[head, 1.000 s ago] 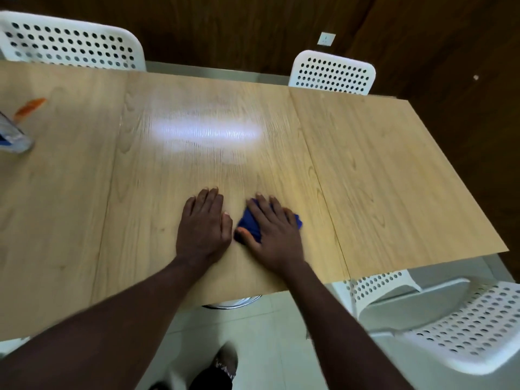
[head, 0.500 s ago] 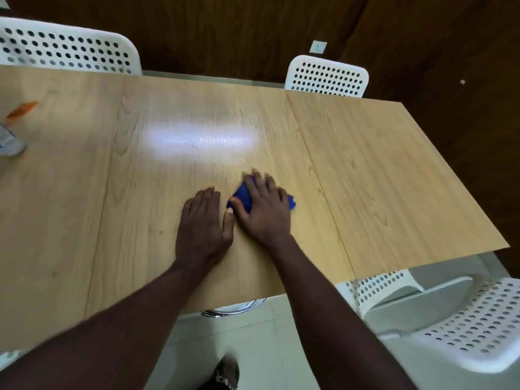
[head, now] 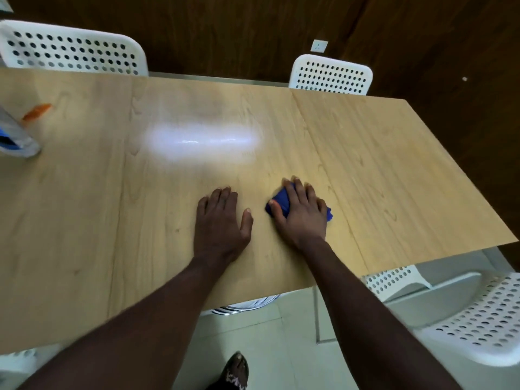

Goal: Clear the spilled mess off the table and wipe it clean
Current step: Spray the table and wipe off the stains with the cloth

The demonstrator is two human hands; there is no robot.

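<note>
Crumpled blue cleaning cloth (head: 281, 202) is lying bunched on the pale wood-grain laminate table (head: 394, 170), near the table's front edge and just left of the seam between two of its panels. Its long axis is running roughly left to right under the palm: a broad fold is poking out on the thumb side, toward the left and slightly away from the person, and a small corner is peeking out past the little-finger side at the right. Most of the cloth is being hidden by the hand on top of it.

The right hand (head: 302, 212) is pressing flat on the cloth, fingers spread and nearly straight, pointing away from the person, with the thumb angled out to the left along the cloth's edge. It is covering the cloth rather than clenching it; how far the fingertips are curling into the fabric cannot be told.

The left hand (head: 221, 223) is resting palm-down on bare tabletop just beside the right, a narrow gap between the two thumbs. It is lying open, fingers together and extended forward, holding nothing.

At the far left edge of the table a clear plastic bottle with a blue label (head: 15, 136) is lying partly out of view, and a small orange scrap (head: 36, 111) is sitting just beyond it, well apart from both hands. White perforated plastic chairs (head: 330, 74) are standing around the table.
</note>
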